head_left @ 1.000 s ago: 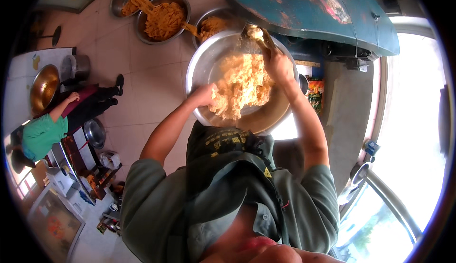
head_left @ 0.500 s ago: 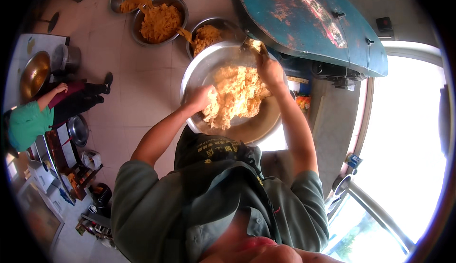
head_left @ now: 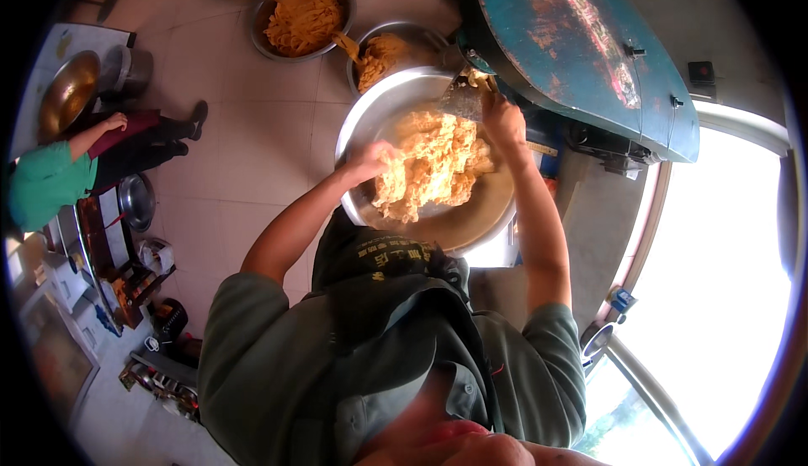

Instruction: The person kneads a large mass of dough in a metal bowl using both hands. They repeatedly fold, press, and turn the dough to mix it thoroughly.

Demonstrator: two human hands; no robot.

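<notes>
Lumpy pale-yellow dough (head_left: 433,163) lies heaped in a wide, round, silver metal basin (head_left: 355,134), its surface rough, ragged and torn into moist-looking clumps, brightest where light strikes the middle. Smooth, dully shining walls curve around it. At the heap's left edge, the left hand (head_left: 373,161) touches the dough with bent fingers; whether they pinch any, I cannot tell. Closed around a flat grey scraper (head_left: 461,100) smeared with dough, the right hand (head_left: 503,121) is above the basin's far right side. Beyond, flat orange strips (head_left: 299,24) lie tangled in a round metal bowl (head_left: 259,35).
</notes>
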